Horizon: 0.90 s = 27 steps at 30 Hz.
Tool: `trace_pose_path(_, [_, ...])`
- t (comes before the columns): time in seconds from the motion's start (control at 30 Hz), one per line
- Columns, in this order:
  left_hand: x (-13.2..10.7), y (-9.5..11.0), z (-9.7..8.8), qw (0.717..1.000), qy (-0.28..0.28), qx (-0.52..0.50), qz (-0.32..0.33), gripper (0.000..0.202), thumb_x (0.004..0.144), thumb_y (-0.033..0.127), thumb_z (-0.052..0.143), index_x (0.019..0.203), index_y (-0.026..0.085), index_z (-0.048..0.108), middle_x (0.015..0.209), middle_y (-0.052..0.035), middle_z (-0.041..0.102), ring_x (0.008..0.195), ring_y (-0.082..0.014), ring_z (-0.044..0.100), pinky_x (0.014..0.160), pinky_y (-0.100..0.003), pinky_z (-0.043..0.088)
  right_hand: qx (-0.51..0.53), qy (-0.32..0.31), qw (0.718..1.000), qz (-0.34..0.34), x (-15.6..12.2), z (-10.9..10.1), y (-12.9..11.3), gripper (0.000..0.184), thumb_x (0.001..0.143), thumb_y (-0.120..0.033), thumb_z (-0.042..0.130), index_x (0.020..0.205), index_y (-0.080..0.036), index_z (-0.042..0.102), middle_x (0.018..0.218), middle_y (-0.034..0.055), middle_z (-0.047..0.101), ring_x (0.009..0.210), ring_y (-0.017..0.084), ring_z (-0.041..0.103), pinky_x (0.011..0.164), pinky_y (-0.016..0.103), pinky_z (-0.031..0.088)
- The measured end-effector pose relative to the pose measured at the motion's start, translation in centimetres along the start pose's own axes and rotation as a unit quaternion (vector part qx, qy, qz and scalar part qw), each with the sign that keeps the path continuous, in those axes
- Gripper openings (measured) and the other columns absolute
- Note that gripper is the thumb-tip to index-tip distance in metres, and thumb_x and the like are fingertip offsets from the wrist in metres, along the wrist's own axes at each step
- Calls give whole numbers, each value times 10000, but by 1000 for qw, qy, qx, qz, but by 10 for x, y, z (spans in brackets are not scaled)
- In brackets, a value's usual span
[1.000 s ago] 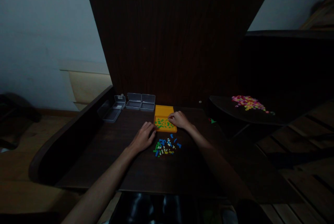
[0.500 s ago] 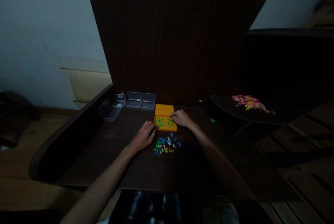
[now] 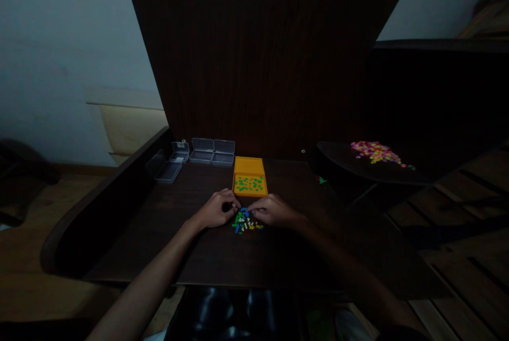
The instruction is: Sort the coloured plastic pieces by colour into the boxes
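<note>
A small pile of toy building bricks (image 3: 240,219), in blue, green, white and yellow, lies on the dark wooden desk. At its left edge is my left hand (image 3: 217,209), thumb and forefinger brought together in a pinch. My right hand (image 3: 276,210) reaches over the pile's right side, fingers pressed together at the blue bricks. Whatever is between the fingertips of either hand is too small to make out. Just beyond both hands sits an open yellow box (image 3: 249,194) with its lid (image 3: 248,164) tipped back. Scattered green pieces (image 3: 254,184) lie inside it.
Open clear plastic cases (image 3: 212,157) stand at the back left, with another clear case (image 3: 168,171) nearer the desk's raised left side (image 3: 103,200). On a side shelf to the right lies a heap of pink and yellow pieces (image 3: 376,152). A tall dark panel (image 3: 258,65) rises behind.
My right hand has left the yellow box and come down to the brick pile. My left hand has shifted slightly nearer, off the box's corner. The right-hand bricks are now covered or moved.
</note>
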State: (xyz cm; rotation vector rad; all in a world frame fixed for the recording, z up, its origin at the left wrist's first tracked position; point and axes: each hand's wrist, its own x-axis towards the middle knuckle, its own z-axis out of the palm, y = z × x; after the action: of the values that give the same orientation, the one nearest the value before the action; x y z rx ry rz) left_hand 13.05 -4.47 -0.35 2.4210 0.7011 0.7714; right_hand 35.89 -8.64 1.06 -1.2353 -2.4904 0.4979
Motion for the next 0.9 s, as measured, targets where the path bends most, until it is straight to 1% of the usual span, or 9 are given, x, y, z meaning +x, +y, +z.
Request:
trace_pose_path(0.13, [-2,-2,1,1000,-29,10,-1,183,764,125,551,785,184,723,757,-43,645,765,-171,581,717,-287,452,-26,-30,999,1,-4,7,-2,332,825,-182,515,1069,-225,736,812,31,750,652,130,632,623,208,406])
trace_pose_path(0.23, [-3,-3,2,999,-40,13,-3,183,745,112,558,779,183,723,766,-40,647,772,-169,581,724,-284,452,-40,-35,999,7,-5,7,2,330,817,-178,520,1053,-242,741,847,28,754,684,134,641,635,209,405])
trace_pose_path(0.33, [-3,-3,2,999,-38,8,-1,189,734,100,555,786,182,717,762,-37,651,771,-169,579,728,-285,453,-45,-27,998,17,-7,5,3,334,814,-171,512,1047,-237,742,851,26,754,687,134,641,635,209,405])
trace_pose_path(0.47, [-2,0,0,999,-35,1,-1,193,732,97,552,797,185,711,749,-31,649,760,-167,575,724,-284,452,-41,-25,999,19,-6,3,-2,344,830,-186,497,1080,-238,727,840,24,751,680,133,638,644,211,410])
trace_pose_path(0.63, [-1,4,-1,999,-44,-11,-8,146,737,120,565,731,184,696,729,-30,657,750,-166,583,725,-285,451,-55,-48,997,2,0,5,-9,383,850,-184,470,1144,-283,695,938,18,750,783,145,662,692,219,423])
trace_pose_path(0.73, [-1,2,0,999,-40,-17,-11,137,728,120,572,718,186,692,721,-27,654,744,-164,582,719,-282,451,-69,-51,996,-6,2,7,-9,388,852,-182,462,1145,-288,693,983,20,746,827,151,669,712,224,429])
trace_pose_path(0.9, [-1,-1,3,999,-39,-16,-21,135,744,131,567,734,179,692,725,-28,654,728,-158,582,703,-277,448,-78,-51,996,5,2,5,-7,375,844,-187,467,1119,-270,708,981,28,747,823,159,673,705,230,431])
